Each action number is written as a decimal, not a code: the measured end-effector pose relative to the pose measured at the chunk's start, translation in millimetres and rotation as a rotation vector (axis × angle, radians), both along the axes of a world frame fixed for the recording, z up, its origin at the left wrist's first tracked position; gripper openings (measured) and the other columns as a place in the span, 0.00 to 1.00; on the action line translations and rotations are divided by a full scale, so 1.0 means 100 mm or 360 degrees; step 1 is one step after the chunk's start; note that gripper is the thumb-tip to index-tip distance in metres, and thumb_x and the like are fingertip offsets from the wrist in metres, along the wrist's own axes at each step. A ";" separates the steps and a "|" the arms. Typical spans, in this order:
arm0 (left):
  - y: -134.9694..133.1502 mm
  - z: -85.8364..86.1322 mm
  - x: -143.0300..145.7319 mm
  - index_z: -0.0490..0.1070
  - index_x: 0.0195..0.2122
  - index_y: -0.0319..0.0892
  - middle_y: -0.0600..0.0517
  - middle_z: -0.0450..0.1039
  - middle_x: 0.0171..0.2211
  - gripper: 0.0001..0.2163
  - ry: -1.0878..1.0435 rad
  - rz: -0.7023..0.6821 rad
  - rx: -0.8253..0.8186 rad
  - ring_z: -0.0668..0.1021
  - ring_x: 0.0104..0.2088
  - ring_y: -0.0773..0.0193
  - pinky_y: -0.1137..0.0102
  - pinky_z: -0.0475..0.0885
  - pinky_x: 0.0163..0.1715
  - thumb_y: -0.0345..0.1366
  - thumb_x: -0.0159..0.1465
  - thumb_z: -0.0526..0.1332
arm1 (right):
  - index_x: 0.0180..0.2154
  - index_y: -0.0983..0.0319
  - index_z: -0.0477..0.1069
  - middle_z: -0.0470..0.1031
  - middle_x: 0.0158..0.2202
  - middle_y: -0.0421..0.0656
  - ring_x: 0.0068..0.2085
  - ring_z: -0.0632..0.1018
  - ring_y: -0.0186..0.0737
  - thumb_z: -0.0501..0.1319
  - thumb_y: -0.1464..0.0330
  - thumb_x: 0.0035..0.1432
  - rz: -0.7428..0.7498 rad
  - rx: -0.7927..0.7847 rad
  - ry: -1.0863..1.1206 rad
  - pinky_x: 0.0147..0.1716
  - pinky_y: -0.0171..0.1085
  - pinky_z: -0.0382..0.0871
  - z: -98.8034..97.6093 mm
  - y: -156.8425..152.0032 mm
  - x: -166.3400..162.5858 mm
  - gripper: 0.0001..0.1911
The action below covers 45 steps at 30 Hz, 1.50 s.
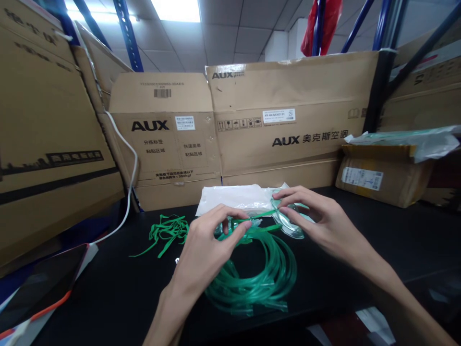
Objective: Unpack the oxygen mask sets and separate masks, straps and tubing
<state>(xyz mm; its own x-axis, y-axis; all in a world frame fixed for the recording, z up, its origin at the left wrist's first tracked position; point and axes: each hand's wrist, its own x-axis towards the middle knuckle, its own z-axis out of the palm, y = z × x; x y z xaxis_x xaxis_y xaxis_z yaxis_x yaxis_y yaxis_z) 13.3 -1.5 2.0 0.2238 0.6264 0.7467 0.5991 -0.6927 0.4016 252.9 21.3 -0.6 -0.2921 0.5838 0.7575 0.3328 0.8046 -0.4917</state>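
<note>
My left hand (pixel 212 240) pinches one end of a green elastic strap (pixel 262 215) between thumb and fingers. The strap runs taut to my right hand (pixel 317 216), whose thumb and fingers close on it at the edge of a clear oxygen mask (pixel 291 226). Below both hands lies a coil of green tubing (pixel 290 269) on the black table. Other clear parts behind my left fingers are partly hidden. To the left sits a tangled pile of green straps (pixel 167 233). Behind the hands lies a white plastic bag (pixel 230 197).
Cardboard boxes (pixel 173 158) stand along the back and left. A smaller open box (pixel 382 173) with plastic packaging on top is at the right. A phone (pixel 46 283) with a white cable (pixel 131 178) rests at the left on the black table (pixel 345 288).
</note>
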 end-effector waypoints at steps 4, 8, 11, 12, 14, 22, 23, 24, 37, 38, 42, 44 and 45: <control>0.02 -0.03 -0.02 0.72 0.36 0.46 0.59 0.78 0.35 0.05 0.0094 0.0052 0.0354 0.76 0.34 0.66 0.67 0.65 0.37 0.30 0.65 0.67 | 0.38 0.56 0.75 0.76 0.47 0.41 0.51 0.76 0.41 0.62 0.65 0.66 0.0064 -0.0185 0.0066 0.45 0.36 0.73 0.01 0.02 0.04 0.03; 0.02 -0.03 -0.01 0.69 0.33 0.43 0.56 0.80 0.39 0.07 0.0398 0.0179 0.0583 0.78 0.37 0.61 0.63 0.61 0.37 0.27 0.68 0.62 | 0.37 0.57 0.75 0.76 0.46 0.41 0.50 0.76 0.40 0.62 0.64 0.66 0.0119 -0.0339 0.0111 0.46 0.34 0.73 0.02 0.01 0.05 0.05; 0.00 -0.02 0.01 0.71 0.34 0.44 0.56 0.80 0.41 0.05 0.0481 0.0166 0.0503 0.78 0.38 0.59 0.62 0.60 0.38 0.30 0.67 0.64 | 0.37 0.56 0.74 0.76 0.46 0.41 0.50 0.76 0.39 0.62 0.64 0.66 0.0105 -0.0304 0.0102 0.45 0.34 0.73 0.02 -0.01 0.04 0.04; -0.01 -0.02 0.02 0.71 0.35 0.45 0.56 0.80 0.41 0.04 0.0464 0.0142 0.0448 0.78 0.40 0.59 0.62 0.61 0.40 0.32 0.66 0.66 | 0.37 0.56 0.74 0.76 0.46 0.41 0.50 0.76 0.39 0.62 0.65 0.66 0.0088 -0.0267 0.0077 0.45 0.34 0.73 0.02 -0.01 0.03 0.04; -0.03 -0.02 0.05 0.72 0.38 0.47 0.56 0.79 0.42 0.06 0.0377 0.0092 0.0324 0.78 0.42 0.58 0.61 0.62 0.43 0.37 0.64 0.68 | 0.37 0.57 0.74 0.76 0.46 0.40 0.50 0.76 0.39 0.62 0.67 0.66 0.0056 -0.0175 0.0004 0.46 0.35 0.72 0.02 -0.02 0.00 0.03; -0.07 -0.09 0.17 0.71 0.49 0.53 0.57 0.79 0.43 0.12 0.0046 -0.0120 0.0086 0.78 0.42 0.59 0.56 0.69 0.50 0.37 0.65 0.66 | 0.40 0.59 0.74 0.77 0.49 0.43 0.51 0.77 0.39 0.61 0.74 0.66 0.0128 0.0170 -0.0139 0.52 0.38 0.71 0.02 -0.16 -0.16 0.05; -0.08 -0.10 0.19 0.72 0.48 0.53 0.57 0.79 0.43 0.11 0.0020 -0.0136 0.0068 0.79 0.41 0.59 0.56 0.70 0.50 0.36 0.65 0.66 | 0.41 0.59 0.74 0.77 0.49 0.43 0.52 0.77 0.39 0.61 0.75 0.66 0.0146 0.0192 -0.0131 0.52 0.39 0.71 0.02 -0.17 -0.18 0.06; -0.08 -0.11 0.20 0.72 0.47 0.52 0.57 0.79 0.43 0.10 -0.0011 -0.0153 0.0050 0.79 0.41 0.60 0.56 0.70 0.50 0.36 0.65 0.66 | 0.42 0.59 0.74 0.77 0.50 0.44 0.52 0.77 0.40 0.60 0.75 0.66 0.0165 0.0204 -0.0120 0.53 0.39 0.71 0.02 -0.19 -0.19 0.07; -0.09 -0.08 0.16 0.74 0.42 0.49 0.57 0.79 0.37 0.09 -0.0079 -0.0091 0.0175 0.81 0.36 0.62 0.61 0.73 0.44 0.30 0.62 0.67 | 0.41 0.56 0.74 0.77 0.51 0.43 0.54 0.77 0.42 0.61 0.72 0.66 0.0123 0.0153 -0.0028 0.51 0.40 0.74 0.03 -0.18 -0.17 0.06; -0.09 -0.07 0.16 0.74 0.42 0.49 0.58 0.79 0.36 0.09 -0.0070 -0.0071 0.0188 0.80 0.36 0.62 0.62 0.73 0.43 0.30 0.62 0.67 | 0.41 0.56 0.74 0.76 0.51 0.42 0.54 0.77 0.42 0.61 0.72 0.66 0.0115 0.0146 -0.0013 0.51 0.40 0.74 0.04 -0.18 -0.16 0.06; -0.09 -0.06 0.16 0.74 0.42 0.49 0.59 0.80 0.36 0.09 -0.0041 -0.0033 0.0247 0.79 0.36 0.64 0.63 0.71 0.43 0.29 0.62 0.68 | 0.40 0.56 0.75 0.76 0.51 0.42 0.55 0.76 0.43 0.62 0.72 0.66 0.0111 0.0094 0.0083 0.54 0.42 0.73 0.06 -0.19 -0.13 0.05; -0.10 -0.06 0.16 0.74 0.43 0.49 0.59 0.80 0.36 0.10 -0.0014 -0.0028 0.0287 0.79 0.36 0.63 0.63 0.71 0.44 0.29 0.62 0.68 | 0.40 0.55 0.75 0.76 0.51 0.42 0.55 0.76 0.44 0.62 0.72 0.65 0.0144 0.0044 0.0136 0.53 0.42 0.74 0.05 -0.20 -0.15 0.05; -0.10 -0.05 0.17 0.74 0.43 0.49 0.59 0.80 0.36 0.10 0.0005 -0.0019 0.0308 0.78 0.36 0.63 0.63 0.70 0.44 0.29 0.63 0.68 | 0.41 0.55 0.75 0.76 0.51 0.42 0.55 0.76 0.44 0.63 0.71 0.65 0.0172 0.0011 0.0163 0.53 0.42 0.75 0.04 -0.20 -0.17 0.05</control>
<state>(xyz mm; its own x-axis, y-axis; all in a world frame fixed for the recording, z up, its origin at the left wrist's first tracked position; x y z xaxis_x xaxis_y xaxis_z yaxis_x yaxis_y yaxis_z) 30.2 -11.4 -3.2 0.2330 0.4685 0.8522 0.5912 -0.7640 0.2583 236.3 0.8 3.2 -0.2740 0.5479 0.7904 0.1927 0.8364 -0.5130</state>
